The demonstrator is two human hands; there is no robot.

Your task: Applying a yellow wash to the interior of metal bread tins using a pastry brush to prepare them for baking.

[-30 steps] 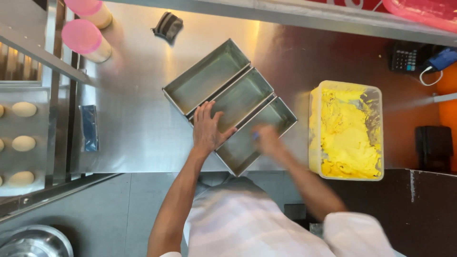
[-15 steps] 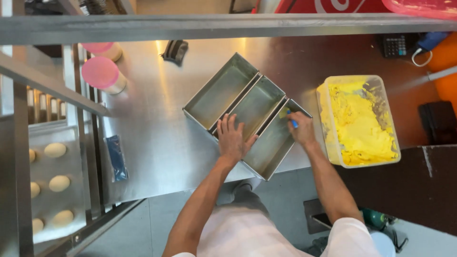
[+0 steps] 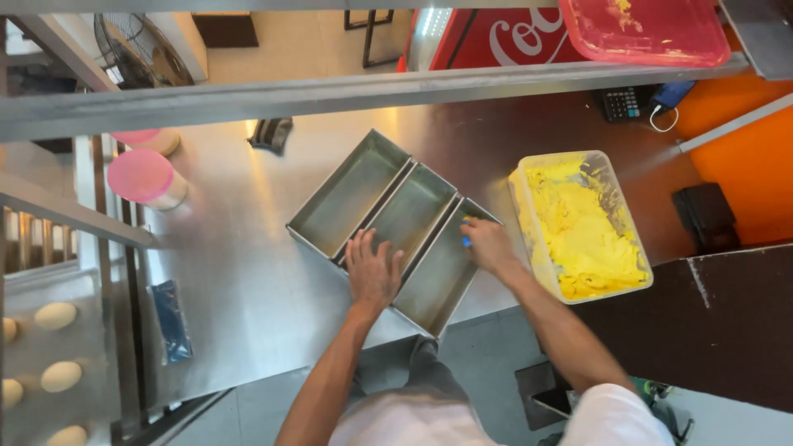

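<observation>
Three metal loaf pans (image 3: pixel 402 227) lie side by side, touching, in the middle of the steel counter (image 3: pixel 239 272). The left hand (image 3: pixel 373 271) rests flat with fingers spread on the near end of the middle pan. The right hand (image 3: pixel 489 245) is clenched around a small blue tool (image 3: pixel 467 240) in the right pan. One tub of yellow spread (image 3: pixel 580 225) sits just to the right. Two pink-lidded containers (image 3: pixel 147 175) stand far left.

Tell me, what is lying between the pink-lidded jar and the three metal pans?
Nothing: in the head view, only bare steel table separates the pink-lidded jar from the metal pans.
</observation>
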